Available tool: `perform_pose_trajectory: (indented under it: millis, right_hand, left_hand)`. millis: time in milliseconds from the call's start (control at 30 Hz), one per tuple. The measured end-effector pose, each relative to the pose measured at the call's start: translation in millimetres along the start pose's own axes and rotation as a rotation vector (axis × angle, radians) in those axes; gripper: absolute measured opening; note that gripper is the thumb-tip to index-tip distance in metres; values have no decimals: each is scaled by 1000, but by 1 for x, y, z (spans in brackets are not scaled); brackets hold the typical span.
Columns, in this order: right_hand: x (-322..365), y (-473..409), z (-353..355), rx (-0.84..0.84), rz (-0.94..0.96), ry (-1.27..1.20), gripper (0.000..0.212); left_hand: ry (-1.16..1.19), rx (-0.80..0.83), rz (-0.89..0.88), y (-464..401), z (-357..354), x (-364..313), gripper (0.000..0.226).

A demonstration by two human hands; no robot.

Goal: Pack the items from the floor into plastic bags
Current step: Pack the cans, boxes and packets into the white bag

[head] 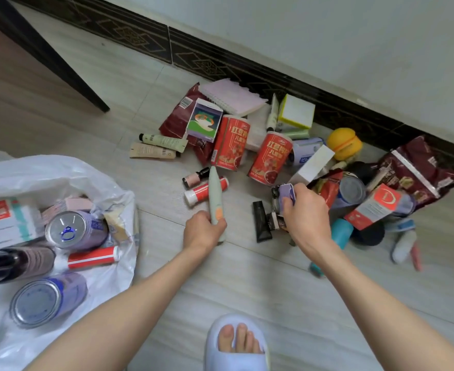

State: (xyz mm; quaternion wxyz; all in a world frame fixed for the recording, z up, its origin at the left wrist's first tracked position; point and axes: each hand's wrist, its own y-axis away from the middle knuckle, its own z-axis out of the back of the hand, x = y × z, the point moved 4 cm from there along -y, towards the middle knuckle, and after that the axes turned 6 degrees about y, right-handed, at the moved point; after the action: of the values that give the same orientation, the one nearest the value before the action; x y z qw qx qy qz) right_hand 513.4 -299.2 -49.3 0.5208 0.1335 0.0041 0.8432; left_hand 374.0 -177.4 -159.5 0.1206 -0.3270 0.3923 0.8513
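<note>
My left hand (203,231) grips a pale green pen-shaped device (215,195) with an orange button, its tip pointing away from me. My right hand (306,214) holds a small purple item (287,192) at the near edge of the pile on the floor. The pile holds two red cans (270,158), dark red snack bags (418,170), tubes (164,141), boxes and a pink notebook (234,96). At the left lies an open white plastic bag (60,172) with purple cans (74,230), a red tube and boxes inside.
A dark skirting board (247,68) and white wall run behind the pile. A dark furniture leg (60,65) stands at the upper left. My foot in a pale blue slipper (236,344) is at the bottom centre. A black tube (262,222) lies between my hands.
</note>
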Motion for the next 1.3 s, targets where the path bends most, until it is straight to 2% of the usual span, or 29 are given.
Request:
perform_pose_trajectory:
  millis: [100,300,400,567,800,900,1033,1100,1200,1300]
  right_hand:
    - [-6,10,12,-70,12,-86,18]
    - [21,32,27,-192,93,-219,7]
    - [55,42,34,-234,189,-260,12]
    - [117,56,36,-68,273,-497,16]
    - [220,78,28,87,530,-547,18]
    - [264,91,26,152,665,-500,15]
    - [308,109,19,195,833,-449,10]
    - [319,113,5,286,816,-440,10]
    - [323,111,-23,458,590,-519,18]
    - [312,108,-42,462,418,-517,26]
  left_hand:
    - [159,2,9,17,21,7,24]
    - [155,15,-129,52,86,6,24]
    - [132,-120,-230,72,133,-5,18]
    - [204,-316,-313,104,217,-8,14]
    - [182,-676,-263,126,329,37,19]
    - [128,-740,-261,136,363,55,18]
    - [63,-745,-198,145,386,80,19]
    - [20,-730,-178,146,388,92,20]
    - [-16,-691,-163,145,382,113,20]
    - [-67,-641,-131,142,368,132,20]
